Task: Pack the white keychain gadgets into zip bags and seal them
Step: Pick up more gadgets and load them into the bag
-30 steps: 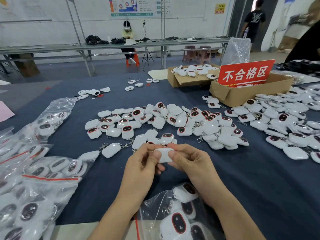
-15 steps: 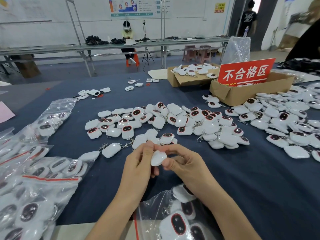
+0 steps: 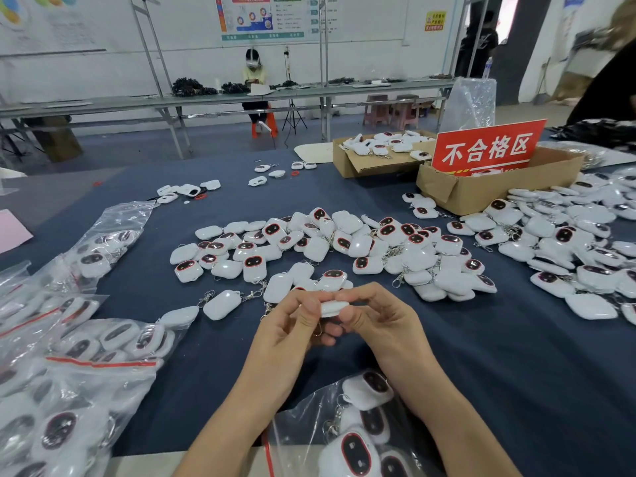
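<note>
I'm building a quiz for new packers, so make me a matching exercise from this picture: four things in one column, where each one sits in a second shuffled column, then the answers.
Things
1. white gadget
2. red sign
3. near zip bag
4. filled zip bags

Places
A. standing in the cardboard box, far right
B. piled along the left side of the table
C. pinched between the left hand and right hand
D. lying under the wrists at the near edge

Pairs: 1-C, 2-A, 3-D, 4-B
</note>
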